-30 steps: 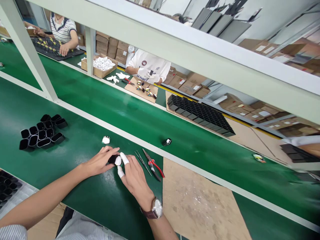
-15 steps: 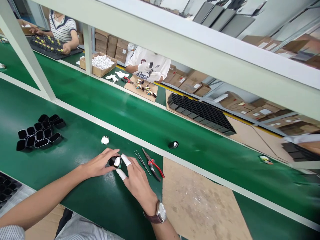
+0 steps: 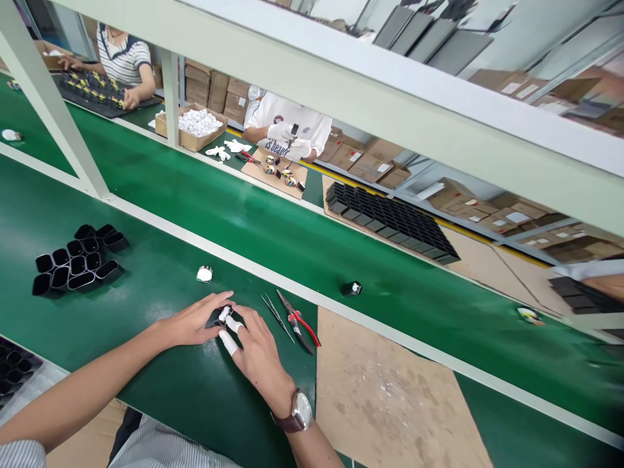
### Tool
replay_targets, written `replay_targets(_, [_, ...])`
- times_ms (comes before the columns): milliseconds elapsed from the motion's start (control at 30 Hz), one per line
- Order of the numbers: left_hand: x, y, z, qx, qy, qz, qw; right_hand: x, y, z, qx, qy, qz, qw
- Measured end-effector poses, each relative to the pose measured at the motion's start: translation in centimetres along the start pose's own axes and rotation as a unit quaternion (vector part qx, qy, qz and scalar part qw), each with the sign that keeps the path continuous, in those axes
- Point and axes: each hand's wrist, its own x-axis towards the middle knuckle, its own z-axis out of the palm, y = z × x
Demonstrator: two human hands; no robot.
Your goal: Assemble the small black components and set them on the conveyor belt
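The left hand (image 3: pixel 195 320) is closed around a black case (image 3: pixel 213 318), thumb on 1 side and fingers on the other, with the case's mouth turned toward the right hand (image 3: pixel 258 344). At that mouth sits a white-topped part (image 3: pixel 225 314), and the right hand, fingers half curled, has a covered fingertip against it; whether it pinches the part or only presses, I cannot tell. The case is low over the bench (image 3: pixel 160 383), though its underside is hidden, so contact there is unclear. I would judge the case light, stiff and rather slick, best held by its long side walls, well back from the rim. The part looks light too, but more fragile; a similar part (image 3: pixel 205 273) lying just beyond the left hand shows small pieces around its edge, so the white top or the board's edges seem the safer places to take hold. The 2 white finger covers (image 3: pixel 228 342) should add some grip on smooth surfaces. Tweezers (image 3: pixel 277 318) and red-handled pliers (image 3: pixel 296 318) lie beside the right hand, and more cases (image 3: pixel 78 260) stand grouped well to the left
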Motion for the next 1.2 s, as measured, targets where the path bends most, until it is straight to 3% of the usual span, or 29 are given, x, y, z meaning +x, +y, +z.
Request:
replay_targets(133, [-0.3, 0.7, 0.3, -0.003, -0.002, 0.006, 1.000, -1.3, 1.9, -0.2, 0.029, 0.059, 0.020, 0.998])
replay_targets(267, [-0.4, 1.1, 0.1, 0.004, 0.017, -0.031, 0.999, -3.7, 4.9, -0.2, -0.126, 0.098, 0.104, 0.982])
replay_targets(400, [0.1, 1.1, 0.2, -0.004, 0.029, -0.025, 0.999, -5.0, 6.4, 0.0, -0.191, 0.095, 0.098, 0.972])
replay_targets(600, [0.4, 0.9, 0.6, 0.024, 0.067, 0.044, 0.996, -4.2, 3.1, -1.1, -0.068, 0.040, 0.074, 0.994])
replay_targets(733, [0.4, 1.0, 0.6, 0.030, 0.076, 0.051, 0.995, -4.0, 1.4, -2.4, -0.114, 0.005, 0.045, 0.992])
replay_targets(1200, [0.6, 1.0, 0.5, 0.025, 0.071, 0.061, 0.995, -3.9, 1.7, -3.1, -0.145, -0.015, 0.049, 0.988])
